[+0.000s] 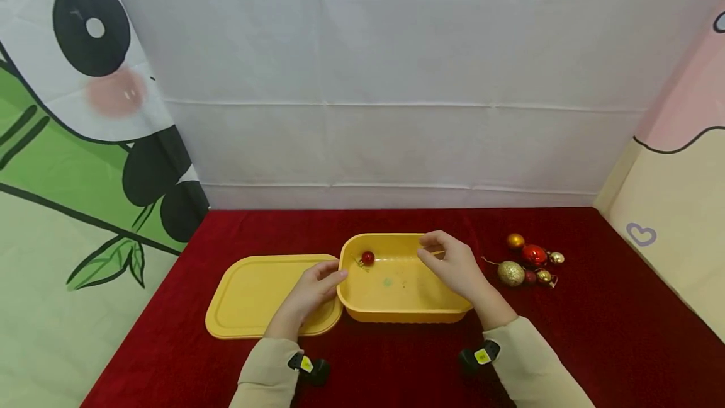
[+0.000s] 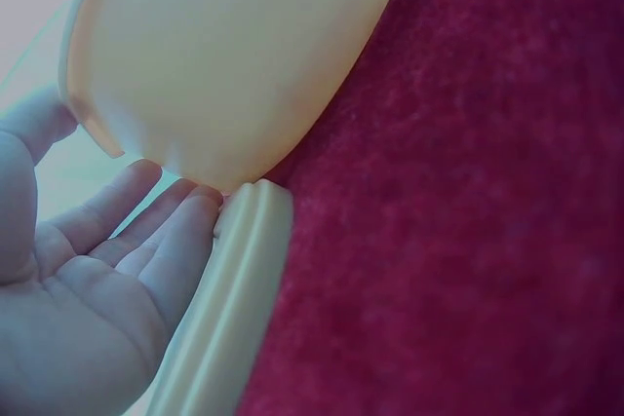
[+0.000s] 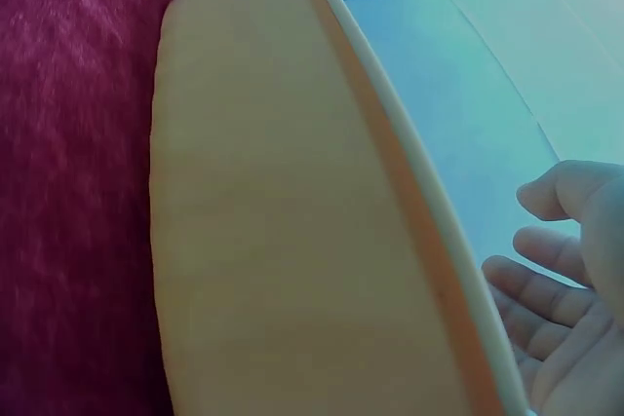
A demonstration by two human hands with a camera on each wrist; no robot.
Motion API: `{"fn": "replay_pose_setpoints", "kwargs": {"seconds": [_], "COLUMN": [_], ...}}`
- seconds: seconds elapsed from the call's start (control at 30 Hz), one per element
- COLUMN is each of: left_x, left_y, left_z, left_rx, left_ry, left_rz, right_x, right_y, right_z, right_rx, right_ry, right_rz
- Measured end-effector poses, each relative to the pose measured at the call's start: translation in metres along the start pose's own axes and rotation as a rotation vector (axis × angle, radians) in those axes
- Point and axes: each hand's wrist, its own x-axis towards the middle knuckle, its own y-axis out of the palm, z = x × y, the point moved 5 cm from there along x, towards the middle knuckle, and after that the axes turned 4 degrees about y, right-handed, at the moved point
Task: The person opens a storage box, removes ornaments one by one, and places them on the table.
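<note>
A yellow plastic box point(image 1: 396, 307) stands open on the red cloth, with a small red ball point(image 1: 368, 258) inside at its back left. Its yellow lid point(image 1: 249, 294) lies flat beside it on the left. My left hand point(image 1: 328, 274) rests on the lid with straight fingers against the box's left wall; the left wrist view shows the left hand point(image 2: 146, 231) touching the box point(image 2: 234, 46) and the lid point(image 2: 234, 280). My right hand point(image 1: 435, 252) hovers over the box's right side, fingers relaxed and empty. In the right wrist view the right hand point(image 3: 556, 280) is above the box's rim point(image 3: 390, 163).
A cluster of gold and red ornament balls point(image 1: 529, 263) lies on the red cloth point(image 1: 595, 307) to the right of the box. A white sheet hangs behind the table, with printed panels at both sides.
</note>
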Motion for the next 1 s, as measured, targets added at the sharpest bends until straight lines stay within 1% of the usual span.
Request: {"fn": "replay_pose_setpoints", "kwargs": {"seconds": [0.23, 0.47, 0.73, 1.0], "left_x": [-0.001, -0.002, -0.002, -0.001], "left_y": [-0.001, -0.002, -0.002, -0.003], "left_z": [-0.001, -0.003, -0.003, -0.002], "left_rx": [0.005, 0.002, 0.006, -0.003], "left_ry": [-0.011, -0.009, -0.013, -0.008], "left_rz": [0.005, 0.013, 0.017, 0.013], "right_x": [0.005, 0.008, 0.014, 0.022], "right_y": [0.022, 0.037, 0.049, 0.063], "right_z": [0.015, 0.028, 0.032, 0.033], "right_rx": [-0.011, -0.028, -0.013, -0.075], "right_ry": [0.002, -0.001, 0.006, 0.04], "right_rz": [0.07, 0.094, 0.127, 0.164]}}
